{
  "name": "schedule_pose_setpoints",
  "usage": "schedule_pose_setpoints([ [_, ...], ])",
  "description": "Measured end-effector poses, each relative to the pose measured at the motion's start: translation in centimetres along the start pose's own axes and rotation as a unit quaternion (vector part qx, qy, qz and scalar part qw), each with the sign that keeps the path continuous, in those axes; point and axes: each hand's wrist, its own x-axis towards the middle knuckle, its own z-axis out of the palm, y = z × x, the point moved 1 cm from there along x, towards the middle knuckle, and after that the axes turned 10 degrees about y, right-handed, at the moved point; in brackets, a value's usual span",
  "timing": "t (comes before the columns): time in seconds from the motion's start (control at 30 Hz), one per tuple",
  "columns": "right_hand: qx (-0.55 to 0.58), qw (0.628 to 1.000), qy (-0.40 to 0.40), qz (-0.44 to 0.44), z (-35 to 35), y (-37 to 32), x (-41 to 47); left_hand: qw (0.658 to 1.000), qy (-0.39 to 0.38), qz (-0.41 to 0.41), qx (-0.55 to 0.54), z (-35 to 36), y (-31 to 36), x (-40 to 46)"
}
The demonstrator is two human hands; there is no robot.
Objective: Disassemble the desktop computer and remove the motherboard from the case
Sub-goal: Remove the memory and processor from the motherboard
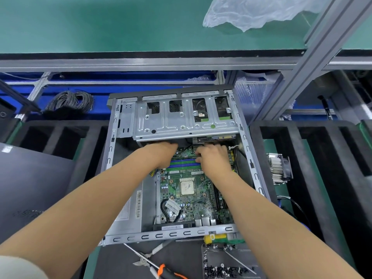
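Inside the open case (112,150), at the far edge of the motherboard (187,200), we have both hands working just below the drive cage (181,117). Left hand (163,153) reaches under the cage lip, fingers hidden, so we cannot tell its grip. Right hand (213,158) curls over the board edge beside the RAM slots (183,164); what it pinches is hidden. Board sits flat in the case, CPU (187,186) bare. Step looks like unplugging connectors or freeing the board. Next: a firm, straight pull, then checking for leftover screws (225,270).
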Motion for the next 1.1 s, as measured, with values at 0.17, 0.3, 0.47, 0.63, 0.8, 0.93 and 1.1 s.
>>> schedule_pose_setpoints([
  [0.17,-0.066,0.996,0.009,-0.053,-0.4,-0.6,-0.1,0.994,0.059,-0.051,0.082,1.4,2.4,-0.4],
  [0.3,-0.095,0.993,-0.005,-0.072,-0.8,-0.9,-0.1,0.987,0.085,-0.070,0.117,1.1,2.7,0.1],
  [0.47,-0.093,0.992,0.033,-0.082,-1.3,-1.2,-0.5,0.983,0.135,-0.065,0.107,1.3,2.8,-0.1],
  [0.63,-0.070,0.996,0.032,-0.052,-2.9,-1.6,-1.1,0.974,0.202,-0.049,0.091,0.9,2.5,-1.6],
  [0.8,-0.009,1.000,0.008,-0.023,-5.2,-1.8,-4.2,0.976,0.214,-0.031,0.033,0.9,2.9,-4.4],
  [0.93,0.084,0.996,0.031,-0.003,-7.7,-1.4,-7.3,0.959,0.254,-0.011,-0.123,0.1,3.2,-7.1],
  [1.1,0.149,0.988,0.030,-0.005,-11.4,-0.5,-11.2,0.908,0.205,0.067,-0.359,-2.2,4.4,-10.7],
])
